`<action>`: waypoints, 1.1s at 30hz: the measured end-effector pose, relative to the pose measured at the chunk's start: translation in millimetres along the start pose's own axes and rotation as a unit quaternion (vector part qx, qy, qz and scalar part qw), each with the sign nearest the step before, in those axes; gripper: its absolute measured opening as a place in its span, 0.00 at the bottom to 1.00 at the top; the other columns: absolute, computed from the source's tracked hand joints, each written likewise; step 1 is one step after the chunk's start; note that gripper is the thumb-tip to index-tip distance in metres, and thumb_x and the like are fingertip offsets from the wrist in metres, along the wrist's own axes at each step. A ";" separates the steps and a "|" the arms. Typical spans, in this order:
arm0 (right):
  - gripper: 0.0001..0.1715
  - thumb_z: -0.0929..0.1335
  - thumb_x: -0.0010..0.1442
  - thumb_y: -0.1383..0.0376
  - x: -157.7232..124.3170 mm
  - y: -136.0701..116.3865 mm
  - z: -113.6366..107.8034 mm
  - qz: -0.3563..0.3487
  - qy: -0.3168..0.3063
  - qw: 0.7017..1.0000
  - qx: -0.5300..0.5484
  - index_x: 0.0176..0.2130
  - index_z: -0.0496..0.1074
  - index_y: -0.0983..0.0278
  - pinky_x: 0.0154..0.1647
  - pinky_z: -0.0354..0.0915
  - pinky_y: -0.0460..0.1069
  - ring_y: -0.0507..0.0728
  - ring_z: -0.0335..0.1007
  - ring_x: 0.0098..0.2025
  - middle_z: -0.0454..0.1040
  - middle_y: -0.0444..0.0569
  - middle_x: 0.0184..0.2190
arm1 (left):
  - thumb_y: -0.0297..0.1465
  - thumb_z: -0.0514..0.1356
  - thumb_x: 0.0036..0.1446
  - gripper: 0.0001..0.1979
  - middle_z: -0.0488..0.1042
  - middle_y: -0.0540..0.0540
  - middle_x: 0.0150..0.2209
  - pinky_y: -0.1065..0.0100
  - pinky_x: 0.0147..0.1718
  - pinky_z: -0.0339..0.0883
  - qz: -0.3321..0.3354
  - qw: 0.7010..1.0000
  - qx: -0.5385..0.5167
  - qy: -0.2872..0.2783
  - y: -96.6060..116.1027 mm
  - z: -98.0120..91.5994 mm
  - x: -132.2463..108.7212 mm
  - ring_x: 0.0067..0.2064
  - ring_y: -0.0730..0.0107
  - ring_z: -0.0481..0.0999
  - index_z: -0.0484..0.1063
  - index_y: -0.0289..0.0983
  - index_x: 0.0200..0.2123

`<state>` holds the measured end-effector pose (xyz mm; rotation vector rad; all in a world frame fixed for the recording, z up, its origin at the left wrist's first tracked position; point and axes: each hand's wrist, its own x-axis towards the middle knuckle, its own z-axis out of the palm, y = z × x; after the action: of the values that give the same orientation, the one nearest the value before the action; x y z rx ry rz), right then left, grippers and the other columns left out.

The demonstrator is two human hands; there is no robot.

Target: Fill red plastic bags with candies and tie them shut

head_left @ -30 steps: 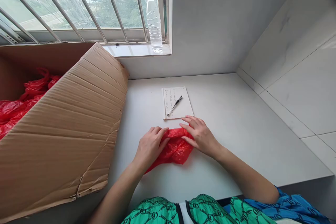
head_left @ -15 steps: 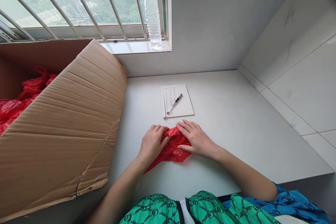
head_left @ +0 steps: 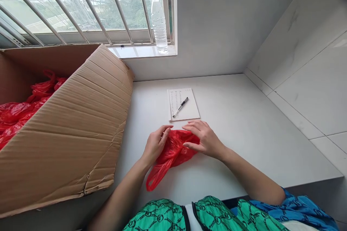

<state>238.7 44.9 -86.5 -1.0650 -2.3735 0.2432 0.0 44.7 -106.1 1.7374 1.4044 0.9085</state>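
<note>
A crumpled red plastic bag (head_left: 176,148) lies on the white tabletop in front of me, one looped handle stretched toward my body. My left hand (head_left: 157,142) rests along the bag's left edge, fingers stretched out and thumb beside the plastic. Over the bag's right side is my right hand (head_left: 204,139), its fingers curved and apart from the thumb. The right fingertips are above the far edge of the bag. Just beyond both hands lies a notepad (head_left: 191,106) with handwriting, and a black-and-clear pen (head_left: 180,107) sits across it.
A large open cardboard box (head_left: 81,130) stands at the left, with several red plastic bags (head_left: 40,94) inside. A clear water bottle (head_left: 159,25) is upright on the sill of the barred window. Grey wall and white tiles (head_left: 306,79) border the tabletop (head_left: 244,115).
The red bag has spread out, and its looped handle now shows toward me. Both hands have loosened from the plastic. The view has tilted slightly up.
</note>
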 end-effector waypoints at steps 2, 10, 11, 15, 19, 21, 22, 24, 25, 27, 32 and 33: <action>0.29 0.70 0.61 0.51 -2.6 2.0 6.7 -0.001 -0.039 0.999 -0.028 0.56 0.70 0.63 0.62 0.58 0.64 0.67 0.61 0.62 0.73 0.54 0.55 | 0.40 0.49 0.69 0.17 0.76 0.46 0.44 0.68 0.40 0.67 0.040 0.996 0.062 0.056 4.6 -5.3 -0.6 0.41 0.66 0.76 0.73 0.40 0.49; 0.27 0.62 0.68 0.59 -1.4 -1.3 8.1 -0.005 -0.050 0.998 -0.036 0.63 0.63 0.65 0.67 0.53 0.62 0.62 0.56 0.66 0.68 0.54 0.61 | 0.35 0.55 0.66 0.19 0.70 0.41 0.58 0.55 0.56 0.66 0.259 0.931 0.252 -0.049 18.0 16.4 -17.8 0.57 0.58 0.70 0.66 0.40 0.59; 0.32 0.62 0.68 0.56 -1.9 -2.4 8.4 -0.010 -0.079 0.996 -0.030 0.66 0.59 0.66 0.68 0.51 0.62 0.62 0.54 0.68 0.64 0.55 0.64 | 0.37 0.56 0.64 0.24 0.66 0.39 0.61 0.52 0.58 0.64 0.258 0.922 0.281 -0.063 14.9 21.9 -18.7 0.60 0.55 0.68 0.62 0.38 0.62; 0.44 0.59 0.68 0.46 -5.3 -3.1 17.2 0.014 -0.173 0.984 -0.042 0.71 0.44 0.67 0.70 0.45 0.64 0.62 0.41 0.72 0.49 0.54 0.70 | 0.42 0.56 0.63 0.34 0.56 0.37 0.68 0.47 0.65 0.52 0.236 0.903 0.348 -0.087 2.8 32.6 -19.1 0.69 0.50 0.54 0.55 0.33 0.67; 0.45 0.55 0.68 0.44 -6.9 -1.6 27.8 0.032 -0.186 0.980 -0.064 0.71 0.40 0.66 0.71 0.42 0.64 0.61 0.38 0.73 0.44 0.53 0.72 | 0.42 0.54 0.64 0.34 0.54 0.37 0.69 0.47 0.66 0.50 0.237 0.899 0.359 -0.085 0.4 31.8 -19.0 0.70 0.51 0.50 0.54 0.31 0.67; 0.45 0.55 0.68 0.43 -7.2 -1.0 31.1 0.033 -0.183 0.980 -0.072 0.72 0.38 0.65 0.71 0.42 0.63 0.60 0.38 0.73 0.43 0.52 0.72 | 0.42 0.54 0.63 0.34 0.54 0.37 0.69 0.48 0.66 0.50 0.242 0.899 0.358 -0.079 0.7 32.0 -19.3 0.70 0.51 0.50 0.53 0.31 0.68; 0.45 0.55 0.68 0.43 -7.4 -0.9 32.2 0.033 -0.182 0.980 -0.076 0.72 0.38 0.65 0.71 0.42 0.63 0.60 0.38 0.73 0.43 0.52 0.72 | 0.42 0.54 0.63 0.35 0.54 0.37 0.69 0.48 0.66 0.50 0.243 0.898 0.358 -0.076 0.6 32.4 -19.4 0.70 0.51 0.50 0.53 0.32 0.68; 0.45 0.54 0.68 0.43 -7.8 -0.6 34.0 0.033 -0.182 0.979 -0.082 0.72 0.37 0.65 0.71 0.42 0.64 0.60 0.37 0.73 0.42 0.52 0.72 | 0.42 0.54 0.63 0.34 0.54 0.37 0.68 0.48 0.66 0.51 0.240 0.898 0.362 -0.074 0.2 33.5 -19.7 0.70 0.51 0.50 0.53 0.31 0.68; 0.45 0.54 0.69 0.44 -8.1 -0.6 34.6 0.033 -0.184 0.979 -0.085 0.72 0.36 0.65 0.72 0.42 0.64 0.60 0.37 0.73 0.42 0.51 0.72 | 0.42 0.53 0.63 0.34 0.54 0.37 0.68 0.48 0.66 0.51 0.238 0.897 0.366 -0.075 -0.2 34.0 -19.9 0.70 0.51 0.50 0.53 0.31 0.67; 0.45 0.53 0.69 0.44 -8.5 -0.7 35.6 0.035 -0.186 0.978 -0.091 0.72 0.36 0.64 0.72 0.41 0.63 0.60 0.36 0.73 0.41 0.51 0.72 | 0.42 0.53 0.63 0.34 0.55 0.37 0.68 0.49 0.66 0.52 0.236 0.896 0.369 -0.075 -1.0 34.9 -20.2 0.70 0.50 0.51 0.54 0.30 0.67; 0.45 0.53 0.69 0.44 -8.7 -2.1 36.2 0.041 -0.191 0.976 -0.100 0.72 0.36 0.65 0.71 0.42 0.64 0.60 0.35 0.73 0.41 0.51 0.72 | 0.41 0.54 0.63 0.34 0.55 0.36 0.68 0.49 0.65 0.52 0.239 0.900 0.357 -0.069 -2.5 35.8 -20.7 0.70 0.50 0.51 0.53 0.31 0.67; 0.45 0.53 0.69 0.44 -8.5 -2.6 35.9 0.041 -0.192 0.975 -0.101 0.72 0.36 0.65 0.71 0.43 0.64 0.60 0.35 0.73 0.41 0.51 0.72 | 0.41 0.54 0.63 0.34 0.55 0.36 0.68 0.49 0.65 0.53 0.238 0.901 0.356 -0.069 -2.4 35.8 -20.8 0.70 0.50 0.52 0.53 0.31 0.67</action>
<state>222.7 38.6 -119.3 -1.3109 -2.7478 0.2607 26.3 21.2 -127.8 2.7254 1.3229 0.4978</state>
